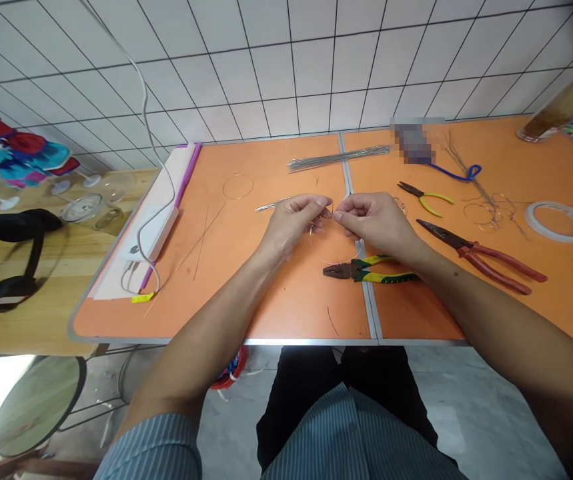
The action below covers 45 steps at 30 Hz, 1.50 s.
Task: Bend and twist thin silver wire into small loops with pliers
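Over the middle of the orange table [286, 293], my left hand [299, 217] and my right hand [373, 217] meet with their fingertips almost touching. Both pinch a thin wire ring [333, 261], whose loop hangs below the fingers. The wire's ends between my fingertips are too fine to make out. Just under my right wrist lie yellow-green combination pliers [366, 270], partly covered by the forearm. Behind my left hand a small bundle of short wires [271, 205] rests on the table. Another wire ring [238, 187] lies flat farther left.
Red-handled long-nose pliers [481, 257], small yellow-handled pliers [425, 197] and a white tape roll [559, 222] lie at right. A bundle of straight wires [339, 159] is at the back. Loose wires [199, 243] and a white power strip [153, 233] with its cable are on the left.
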Motion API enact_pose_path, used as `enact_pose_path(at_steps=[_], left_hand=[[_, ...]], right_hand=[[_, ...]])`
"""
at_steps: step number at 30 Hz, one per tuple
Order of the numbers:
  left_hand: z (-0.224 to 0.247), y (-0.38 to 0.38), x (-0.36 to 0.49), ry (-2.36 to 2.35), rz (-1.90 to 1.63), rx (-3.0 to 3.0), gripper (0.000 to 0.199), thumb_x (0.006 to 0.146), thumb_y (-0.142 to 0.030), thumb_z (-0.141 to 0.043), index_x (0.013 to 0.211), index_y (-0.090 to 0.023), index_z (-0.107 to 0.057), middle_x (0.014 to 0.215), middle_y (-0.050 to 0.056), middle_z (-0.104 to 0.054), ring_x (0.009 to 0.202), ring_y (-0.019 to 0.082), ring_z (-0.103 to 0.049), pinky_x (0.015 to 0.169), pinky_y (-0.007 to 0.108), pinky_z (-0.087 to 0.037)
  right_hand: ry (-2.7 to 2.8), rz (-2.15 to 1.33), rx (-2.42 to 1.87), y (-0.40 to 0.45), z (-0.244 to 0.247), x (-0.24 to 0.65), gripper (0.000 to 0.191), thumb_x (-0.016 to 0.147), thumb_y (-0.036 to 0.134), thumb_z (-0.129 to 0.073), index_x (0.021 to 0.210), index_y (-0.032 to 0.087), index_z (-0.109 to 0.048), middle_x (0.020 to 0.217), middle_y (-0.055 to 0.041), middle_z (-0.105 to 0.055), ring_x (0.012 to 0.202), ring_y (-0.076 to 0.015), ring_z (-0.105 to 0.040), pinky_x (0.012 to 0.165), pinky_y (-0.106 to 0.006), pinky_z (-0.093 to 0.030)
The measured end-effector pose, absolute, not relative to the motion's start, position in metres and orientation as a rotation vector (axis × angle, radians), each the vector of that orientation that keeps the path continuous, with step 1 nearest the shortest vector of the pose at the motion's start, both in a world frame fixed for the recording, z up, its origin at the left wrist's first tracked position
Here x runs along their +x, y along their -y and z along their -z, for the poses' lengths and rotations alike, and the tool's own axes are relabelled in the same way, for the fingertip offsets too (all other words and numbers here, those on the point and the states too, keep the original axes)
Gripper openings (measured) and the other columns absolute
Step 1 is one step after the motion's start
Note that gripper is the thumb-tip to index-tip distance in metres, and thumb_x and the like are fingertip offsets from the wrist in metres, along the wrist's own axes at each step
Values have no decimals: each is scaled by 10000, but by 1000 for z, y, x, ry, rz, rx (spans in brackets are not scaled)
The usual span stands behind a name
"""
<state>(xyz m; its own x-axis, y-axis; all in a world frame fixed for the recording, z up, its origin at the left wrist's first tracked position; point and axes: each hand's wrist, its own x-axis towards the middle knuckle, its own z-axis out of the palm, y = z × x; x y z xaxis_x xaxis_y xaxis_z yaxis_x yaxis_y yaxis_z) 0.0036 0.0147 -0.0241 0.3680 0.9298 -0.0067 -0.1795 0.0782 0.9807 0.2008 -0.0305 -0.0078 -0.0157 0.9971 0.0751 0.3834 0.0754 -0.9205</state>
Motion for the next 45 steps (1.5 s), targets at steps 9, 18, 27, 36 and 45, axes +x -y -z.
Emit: enact_pose_path(at_steps=[9,18,27,36,45], left_hand=[[30,-23,2,-764,-954,1128,115,867,-248,-925,916,-152,-884,810,39,-776,710,114,-670,691,247,-575],[33,-23,2,-769,-943,1089,78,849,-171,-924,892,-134,-871,768,34,-754,678,116,-672,683,256,-571],[32,-21,1,-769,-924,1103,232,740,-287,-1008,881,-165,-871,783,31,-756,712,129,-658,693,272,-556],[28,-19,0,-740,-940,1119,269,705,-294,-1033,888,-163,-885,781,32,-760,719,130,-662,694,271,-555],[29,-20,0,-778,-975,1129,190,768,-276,-977,891,-172,-876,769,28,-741,694,123,-643,693,264,-561]], right_hand=[[1610,-887,-1370,31,15,202,206,891,401,-744,858,202,-789,620,38,-576,578,-131,-501,574,-305,-331],[1498,-1063,-1321,30,19,202,208,891,403,-783,870,199,-743,683,30,-613,621,-123,-537,599,-293,-396],[1353,-1197,-1275,28,25,199,276,830,421,-889,909,207,-734,754,33,-638,636,-105,-546,589,-260,-423],[1342,-1181,-1199,31,22,196,197,863,354,-846,878,205,-718,738,39,-624,639,-107,-537,620,-271,-430],[1300,-1274,-1194,26,27,199,260,848,412,-876,899,207,-724,736,37,-641,632,-100,-545,605,-254,-441]])
